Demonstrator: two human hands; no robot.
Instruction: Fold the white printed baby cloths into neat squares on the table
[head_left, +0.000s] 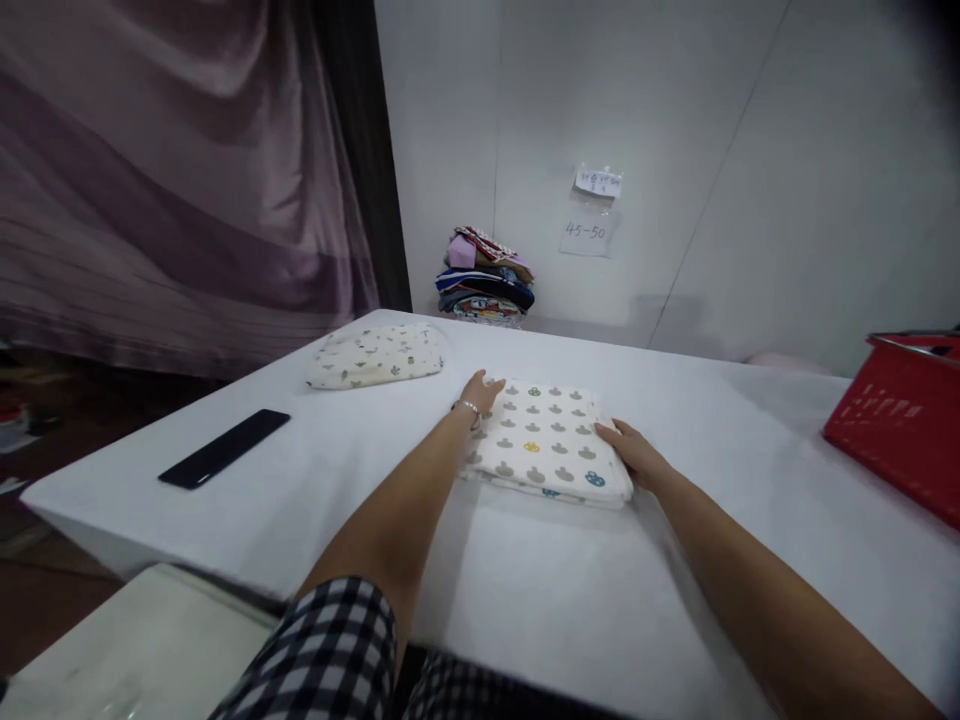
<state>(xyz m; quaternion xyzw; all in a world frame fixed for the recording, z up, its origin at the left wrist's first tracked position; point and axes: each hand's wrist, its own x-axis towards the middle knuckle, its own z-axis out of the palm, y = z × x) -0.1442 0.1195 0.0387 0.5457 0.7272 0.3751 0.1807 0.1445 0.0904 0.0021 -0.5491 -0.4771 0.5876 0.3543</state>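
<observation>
A folded white cloth [536,430] with grey, yellow, green and blue mushroom-like prints lies on the white table [360,450] in front of me. My left hand [484,393], with a bracelet at the wrist, grips its far left edge, the thumb toward the cloth. At the right edge, my right hand [634,450] has its thumb on top and its other fingers mostly hidden beside or under the layers. The cloth lies flat in a neat rectangle, its stacked layers showing along the near side.
Another folded printed cloth [379,357] lies at the table's far left. A black flat strip [225,448] is nearer the left edge. A red plastic basket [900,420] stands at right. Folded fabrics [486,280] are piled by the wall, near paper labels [586,234]. A curtain hangs left.
</observation>
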